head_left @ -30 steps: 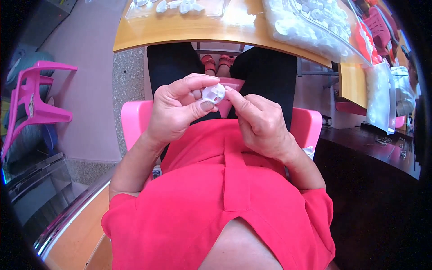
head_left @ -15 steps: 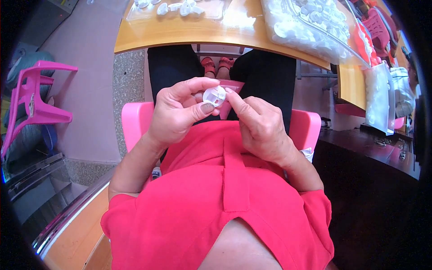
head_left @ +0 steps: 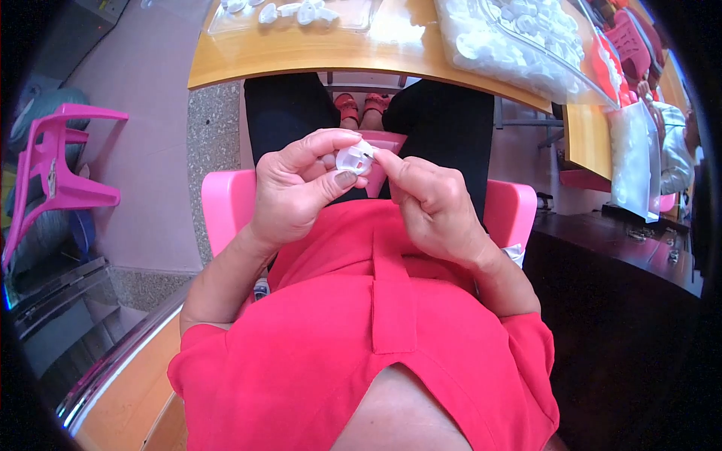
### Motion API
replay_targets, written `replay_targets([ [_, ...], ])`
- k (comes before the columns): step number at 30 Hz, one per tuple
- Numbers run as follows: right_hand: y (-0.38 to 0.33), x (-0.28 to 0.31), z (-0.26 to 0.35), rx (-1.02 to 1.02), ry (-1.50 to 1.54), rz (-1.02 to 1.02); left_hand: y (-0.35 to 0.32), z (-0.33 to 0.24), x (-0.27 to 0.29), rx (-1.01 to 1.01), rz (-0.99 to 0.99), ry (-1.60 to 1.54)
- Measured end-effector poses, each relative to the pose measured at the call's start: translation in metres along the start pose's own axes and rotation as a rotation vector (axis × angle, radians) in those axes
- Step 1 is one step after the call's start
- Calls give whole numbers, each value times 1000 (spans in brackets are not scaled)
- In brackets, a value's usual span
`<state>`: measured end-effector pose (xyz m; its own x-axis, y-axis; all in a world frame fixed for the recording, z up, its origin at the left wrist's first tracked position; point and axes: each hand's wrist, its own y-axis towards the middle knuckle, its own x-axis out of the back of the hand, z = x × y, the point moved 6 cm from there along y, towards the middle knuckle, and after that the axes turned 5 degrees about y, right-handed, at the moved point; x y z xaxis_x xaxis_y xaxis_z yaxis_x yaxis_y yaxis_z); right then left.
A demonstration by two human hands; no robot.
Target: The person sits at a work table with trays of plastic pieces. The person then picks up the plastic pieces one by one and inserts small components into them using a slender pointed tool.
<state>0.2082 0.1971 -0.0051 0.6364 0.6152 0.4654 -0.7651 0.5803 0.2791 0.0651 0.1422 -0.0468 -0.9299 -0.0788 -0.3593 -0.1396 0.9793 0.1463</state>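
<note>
Between the thumb and fingers of my left hand (head_left: 301,177) is a small round white plastic part (head_left: 352,158), held up above my lap. It is a shallow disc with a slot and a small opening in its face. My right hand (head_left: 432,199) is closed, with its index fingertip pressed to the right edge of the part. The right thumb is mostly hidden behind that finger. More white plastic parts (head_left: 307,11) of similar look lie in a clear tray (head_left: 350,26) on the wooden table (head_left: 301,59).
A large clear bin (head_left: 541,83) heaped with white parts stands at the table's right. Beside it is a translucent bag-like container (head_left: 633,165). On the left is a pink plastic chair (head_left: 64,177). Another person's arm (head_left: 654,105) shows at the far right.
The white part has turned slightly in my left hand. My right index finger has shifted a little and bent more against its edge. An arm has appeared at the far right.
</note>
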Motion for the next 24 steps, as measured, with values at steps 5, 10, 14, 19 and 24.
replay_targets([
  [5, -1, -4, -14, -155, 137, 8, 1, 9, 2, 106, -24, -110],
  [10, -2, 2, -2, -75, -185, -21, 1, 15, 1, 216, -97, -277],
  [14, -3, 0, 4, 11, -436, -22, 3, 15, 3, 197, -98, -255],
  [19, -4, -2, 3, 49, -515, -43, 3, 17, 2, 200, -97, -247],
  [24, -5, -3, 4, 66, -575, -30, 2, 19, 2, 210, -93, -235],
])
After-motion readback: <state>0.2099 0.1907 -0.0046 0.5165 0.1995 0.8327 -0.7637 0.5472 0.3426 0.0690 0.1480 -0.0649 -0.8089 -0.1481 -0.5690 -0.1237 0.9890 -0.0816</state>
